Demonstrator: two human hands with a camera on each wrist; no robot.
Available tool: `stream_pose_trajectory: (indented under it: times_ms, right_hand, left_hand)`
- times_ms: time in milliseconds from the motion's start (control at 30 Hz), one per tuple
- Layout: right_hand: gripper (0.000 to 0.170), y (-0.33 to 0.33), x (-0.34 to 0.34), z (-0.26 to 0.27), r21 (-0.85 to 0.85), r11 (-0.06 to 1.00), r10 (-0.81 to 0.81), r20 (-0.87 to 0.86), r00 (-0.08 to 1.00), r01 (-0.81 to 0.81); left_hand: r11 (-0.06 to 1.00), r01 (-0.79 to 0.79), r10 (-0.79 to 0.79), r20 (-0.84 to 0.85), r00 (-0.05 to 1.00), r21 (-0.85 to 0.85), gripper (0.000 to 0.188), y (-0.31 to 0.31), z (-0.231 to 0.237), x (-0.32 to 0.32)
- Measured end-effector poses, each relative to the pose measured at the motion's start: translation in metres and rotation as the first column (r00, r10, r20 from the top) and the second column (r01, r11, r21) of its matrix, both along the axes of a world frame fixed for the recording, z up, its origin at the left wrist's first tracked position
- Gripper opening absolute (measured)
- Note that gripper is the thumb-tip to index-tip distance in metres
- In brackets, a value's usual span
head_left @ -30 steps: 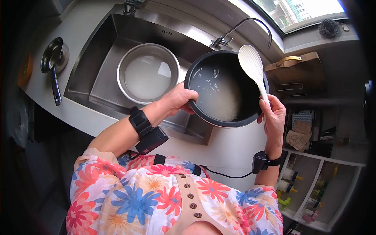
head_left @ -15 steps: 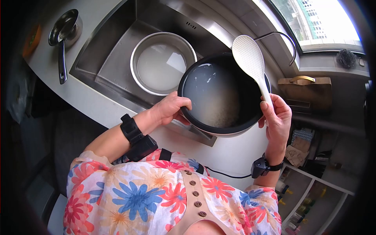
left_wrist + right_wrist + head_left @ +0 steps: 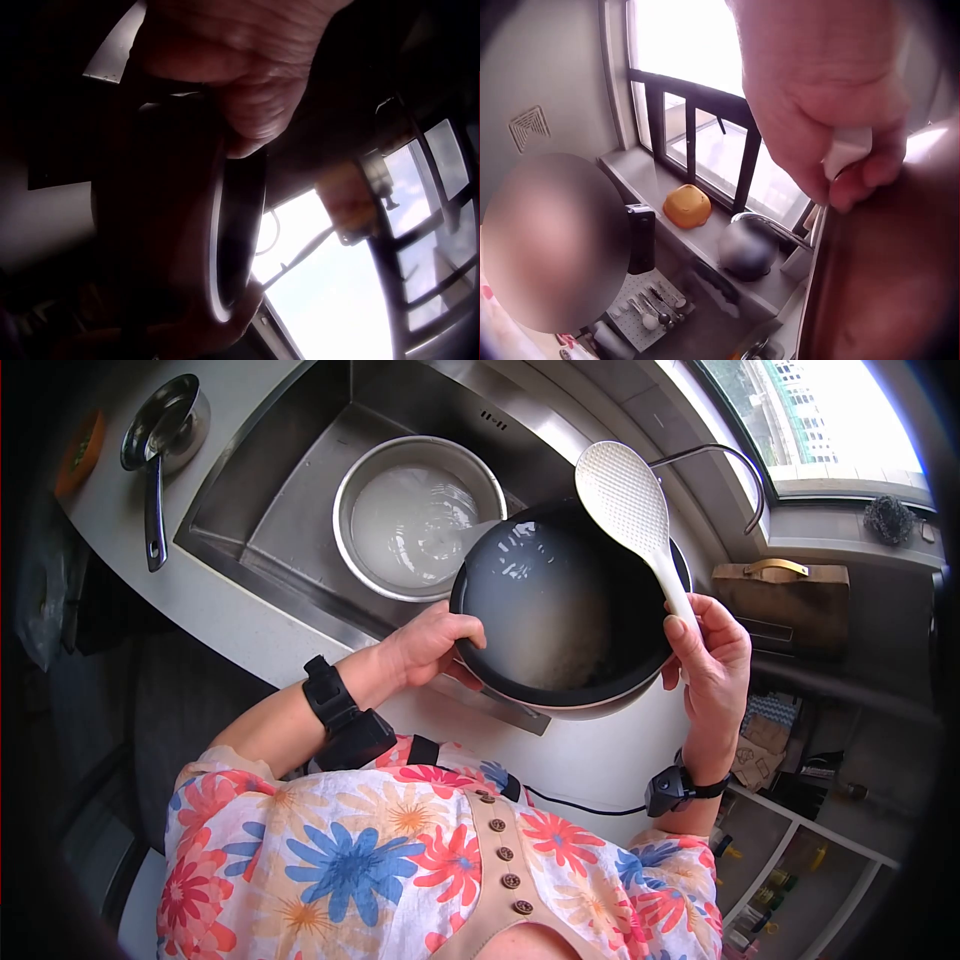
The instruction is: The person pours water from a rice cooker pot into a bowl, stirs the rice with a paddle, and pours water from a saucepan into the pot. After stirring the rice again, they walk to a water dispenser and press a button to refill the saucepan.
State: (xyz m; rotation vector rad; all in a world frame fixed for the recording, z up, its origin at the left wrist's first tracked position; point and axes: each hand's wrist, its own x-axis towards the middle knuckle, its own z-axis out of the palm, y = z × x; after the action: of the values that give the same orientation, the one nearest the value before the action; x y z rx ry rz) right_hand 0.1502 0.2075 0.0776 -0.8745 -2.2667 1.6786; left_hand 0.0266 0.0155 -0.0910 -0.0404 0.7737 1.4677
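A black-lined rice cooker pot (image 3: 640,610) holds pale rice under cloudy water and tilts left over the edge of a metal bowl (image 3: 347,530) in the sink. Whitish water runs from its lip into the bowl, rippling the cloudy water there. My left hand (image 3: 430,648) grips the pot's left rim, thumb over the edge. At the right side, my right hand (image 3: 712,650) pinches the handle of a white rice paddle (image 3: 625,500) while its fingers reach to the pot's wall. The paddle's blade lies across the far right rim. In the right wrist view the white handle (image 3: 847,150) shows between thumb and fingers.
The steel sink (image 3: 300,520) sits in a white counter (image 3: 230,630). A small pan (image 3: 185,435) stands on the counter at the left. Behind the pot a thin curved faucet (image 3: 750,470) rises by the window, with a brown box (image 3: 790,600) at the right.
The head view has shifted, and the pot now tilts closer over the bowl. Water now flows from its lip, and the bowl's smooth surface has turned to ripples. Both hands keep their holds.
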Motion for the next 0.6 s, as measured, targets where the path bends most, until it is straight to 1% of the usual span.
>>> stream_pose_trajectory:
  times_ms: [367,433,600]
  right_hand:
    - [0.026,-0.006,-0.006,0.003,0.016,1.000,0.018,0.024,1.000,-0.018]
    - [0.026,-0.008,-0.008,0.004,0.024,1.000,0.009,0.022,1.000,-0.010]
    - [0.026,-0.012,-0.012,0.006,0.031,0.999,0.013,0.026,1.000,-0.014]
  left_hand:
    - [1.000,0.001,-0.001,0.038,0.999,-0.024,0.036,-0.005,0.000,0.000]
    - [1.000,-0.014,0.015,0.019,1.000,-0.019,0.041,-0.005,-0.003,0.002]
    - [1.000,-0.017,0.018,0.019,1.000,-0.017,0.042,-0.007,-0.006,0.001]
